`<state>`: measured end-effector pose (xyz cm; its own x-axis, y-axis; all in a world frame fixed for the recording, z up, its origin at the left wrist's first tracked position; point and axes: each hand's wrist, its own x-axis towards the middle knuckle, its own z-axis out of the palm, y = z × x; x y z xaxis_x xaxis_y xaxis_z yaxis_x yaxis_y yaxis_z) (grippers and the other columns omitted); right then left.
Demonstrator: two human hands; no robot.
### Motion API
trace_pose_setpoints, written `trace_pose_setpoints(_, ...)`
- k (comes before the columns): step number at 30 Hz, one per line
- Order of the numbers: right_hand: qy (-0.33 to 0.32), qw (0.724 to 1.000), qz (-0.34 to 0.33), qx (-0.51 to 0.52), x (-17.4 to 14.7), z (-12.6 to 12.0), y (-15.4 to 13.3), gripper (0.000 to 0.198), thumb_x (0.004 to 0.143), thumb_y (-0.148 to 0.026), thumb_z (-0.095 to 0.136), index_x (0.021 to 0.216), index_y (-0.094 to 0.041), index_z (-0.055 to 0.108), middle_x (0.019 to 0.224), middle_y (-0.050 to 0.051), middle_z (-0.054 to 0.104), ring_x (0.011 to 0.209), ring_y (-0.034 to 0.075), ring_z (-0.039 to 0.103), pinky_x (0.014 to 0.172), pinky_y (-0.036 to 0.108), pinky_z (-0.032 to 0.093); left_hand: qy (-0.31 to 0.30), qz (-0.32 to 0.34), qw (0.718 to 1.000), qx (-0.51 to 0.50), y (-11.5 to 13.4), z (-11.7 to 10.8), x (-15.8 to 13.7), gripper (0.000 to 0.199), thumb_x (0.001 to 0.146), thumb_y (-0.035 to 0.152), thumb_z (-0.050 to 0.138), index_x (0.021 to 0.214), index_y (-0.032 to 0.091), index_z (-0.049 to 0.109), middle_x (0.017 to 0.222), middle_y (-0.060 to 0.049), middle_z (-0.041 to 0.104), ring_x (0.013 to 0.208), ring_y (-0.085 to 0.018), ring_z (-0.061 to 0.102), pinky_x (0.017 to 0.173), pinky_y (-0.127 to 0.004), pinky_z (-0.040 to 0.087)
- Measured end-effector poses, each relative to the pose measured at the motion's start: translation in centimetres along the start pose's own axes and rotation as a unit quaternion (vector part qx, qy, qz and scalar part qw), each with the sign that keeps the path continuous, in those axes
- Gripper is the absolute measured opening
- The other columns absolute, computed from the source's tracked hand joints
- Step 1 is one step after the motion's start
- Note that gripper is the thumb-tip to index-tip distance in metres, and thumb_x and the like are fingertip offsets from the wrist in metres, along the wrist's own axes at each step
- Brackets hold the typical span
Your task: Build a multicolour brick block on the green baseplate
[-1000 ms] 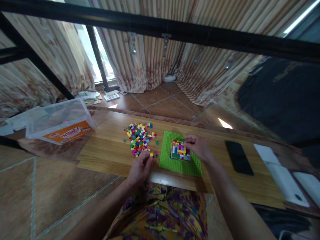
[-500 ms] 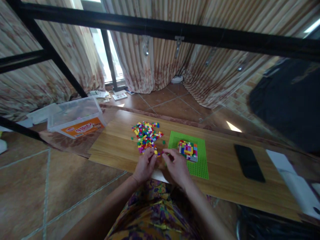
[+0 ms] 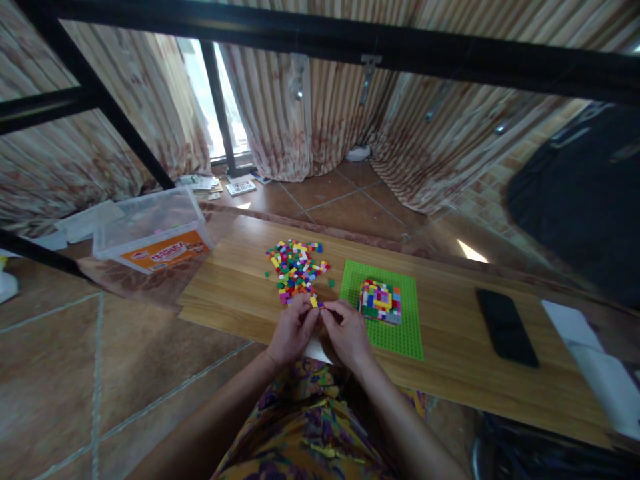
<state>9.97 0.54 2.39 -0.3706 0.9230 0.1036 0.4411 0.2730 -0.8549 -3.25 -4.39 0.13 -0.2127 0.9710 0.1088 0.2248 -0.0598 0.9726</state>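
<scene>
My left hand [image 3: 294, 328] is closed in a pinch on a small yellow toy brick [image 3: 315, 302]. Against it comes my right hand [image 3: 346, 331], also pinched; the fingertips of both hands almost meet, and whatever the right one grips is mostly covered by its fingers. Just beyond the hands lies a heap of loose multicoloured bricks [image 3: 296, 267]. Right of my right hand, a green baseplate [image 3: 407, 333] lies on the board, bearing a low, squarish build of mixed-colour bricks [image 3: 381, 301] with a yellow ring on top.
All this lies on a long wooden board [image 3: 230, 280]. A black phone [image 3: 506, 327] and white paper [image 3: 575, 327] lie to the right. On the left stands a clear plastic box [image 3: 150, 227] with an orange label. A dark metal bar [image 3: 320, 33] crosses above.
My right hand has moved left, away from the baseplate's edge, bringing its fingertips up to those of my left hand. The view has shifted slightly.
</scene>
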Motion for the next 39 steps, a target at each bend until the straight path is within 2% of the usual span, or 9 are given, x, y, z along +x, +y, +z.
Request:
trace_pose_setpoints(6, 0.04, 0.999, -0.015, -0.031, -0.3, 0.7, 0.0, 0.02, 0.088, -0.025, 0.055, 0.084, -0.02, 0.073, 0.083, 0.006, 0.07, 0.078, 0.018, 0.064, 0.077, 0.031, 0.05, 0.038, -0.005, 0.998, 0.049, 0.4, 0.1, 0.1, 0.012, 0.09, 0.03, 0.053, 0.084, 0.021, 0.049, 0.067, 0.003, 0.057, 0.06, -0.012, 0.055, 0.059, -0.023, 0.043)
trace_pose_setpoints(10, 0.051, 0.998, -0.026, -0.03, -0.7, -0.1, -0.4, 0.021, 0.09, -0.029, 0.055, 0.086, -0.02, 0.073, 0.084, 0.006, 0.071, 0.078, 0.017, 0.065, 0.075, 0.03, 0.05, 0.035, -0.009, 0.998, 0.052, 0.2, 0.1, 0.1, 0.011, 0.09, 0.031, 0.052, 0.086, 0.022, 0.048, 0.067, 0.004, 0.055, 0.06, -0.012, 0.054, 0.059, -0.023, 0.043)
trace_pose_setpoints(12, 0.059, 0.997, -0.035, -0.025, -0.7, -1.4, -0.5, 0.023, 0.091, -0.032, 0.054, 0.088, -0.021, 0.073, 0.086, 0.005, 0.071, 0.08, 0.017, 0.065, 0.075, 0.03, 0.05, 0.032, -0.012, 0.998, 0.05, 0.1, 0.2, 0.1, 0.011, 0.09, 0.031, 0.052, 0.087, 0.022, 0.048, 0.068, 0.003, 0.056, 0.062, -0.012, 0.055, 0.06, -0.023, 0.043)
trace_pose_setpoints(15, 0.097, 0.994, -0.043, -0.031, -0.1, -4.7, 0.1, 0.025, 0.091, -0.036, 0.053, 0.09, -0.02, 0.073, 0.09, 0.006, 0.071, 0.084, 0.018, 0.066, 0.078, 0.031, 0.05, 0.035, -0.014, 0.997, 0.06, 0.0, 0.2, 0.1, 0.01, 0.089, 0.031, 0.053, 0.086, 0.022, 0.05, 0.068, 0.002, 0.057, 0.062, -0.014, 0.056, 0.059, -0.024, 0.043)
trace_pose_setpoints(19, 0.165, 0.982, -0.022, -0.091, 1.3, -9.9, 2.5, 0.031, 0.09, -0.041, 0.052, 0.092, -0.018, 0.072, 0.091, 0.008, 0.071, 0.081, 0.02, 0.065, 0.075, 0.033, 0.051, 0.039, -0.014, 0.996, 0.078, -0.1, 0.2, 0.1, 0.01, 0.088, 0.031, 0.053, 0.083, 0.022, 0.051, 0.066, 0.002, 0.057, 0.06, -0.014, 0.055, 0.058, -0.024, 0.042)
trace_pose_setpoints(21, 0.178, 0.974, -0.013, -0.136, 2.1, -11.8, 4.1, 0.033, 0.088, -0.042, 0.052, 0.091, -0.016, 0.072, 0.089, 0.009, 0.071, 0.08, 0.021, 0.064, 0.075, 0.034, 0.05, 0.032, -0.013, 0.996, 0.087, -0.1, 0.2, 0.2, 0.011, 0.088, 0.031, 0.053, 0.082, 0.022, 0.051, 0.066, 0.003, 0.057, 0.061, -0.014, 0.056, 0.059, -0.024, 0.043)
trace_pose_setpoints(23, 0.161, 0.971, -0.014, -0.178, 2.7, -12.9, 5.3, 0.034, 0.088, -0.042, 0.05, 0.089, -0.016, 0.073, 0.087, 0.01, 0.071, 0.079, 0.022, 0.064, 0.075, 0.035, 0.05, 0.026, -0.011, 0.995, 0.093, -0.1, 0.1, 0.2, 0.01, 0.089, 0.031, 0.052, 0.084, 0.022, 0.052, 0.068, 0.002, 0.059, 0.064, -0.014, 0.058, 0.061, -0.025, 0.044)
trace_pose_setpoints(31, 0.081, 0.96, -0.054, -0.263, 3.5, -12.3, 6.7, 0.037, 0.093, -0.036, 0.039, 0.09, -0.018, 0.072, 0.089, 0.01, 0.07, 0.082, 0.022, 0.063, 0.079, 0.035, 0.05, 0.016, -0.009, 0.993, 0.116, -0.1, 0.1, 0.3, 0.011, 0.091, 0.033, 0.049, 0.087, 0.022, 0.05, 0.071, 0.001, 0.06, 0.067, -0.015, 0.06, 0.064, -0.026, 0.045)
trace_pose_setpoints(39, 0.062, 0.946, -0.09, -0.304, 3.1, -12.0, 6.9, 0.034, 0.095, -0.028, 0.038, 0.096, -0.02, 0.071, 0.093, 0.01, 0.068, 0.084, 0.021, 0.061, 0.081, 0.035, 0.05, 0.026, 0.003, 0.989, 0.143, 0.7, 0.2, 0.2, 0.012, 0.092, 0.03, 0.048, 0.084, 0.022, 0.051, 0.07, 0.002, 0.059, 0.066, -0.013, 0.059, 0.064, -0.024, 0.044)
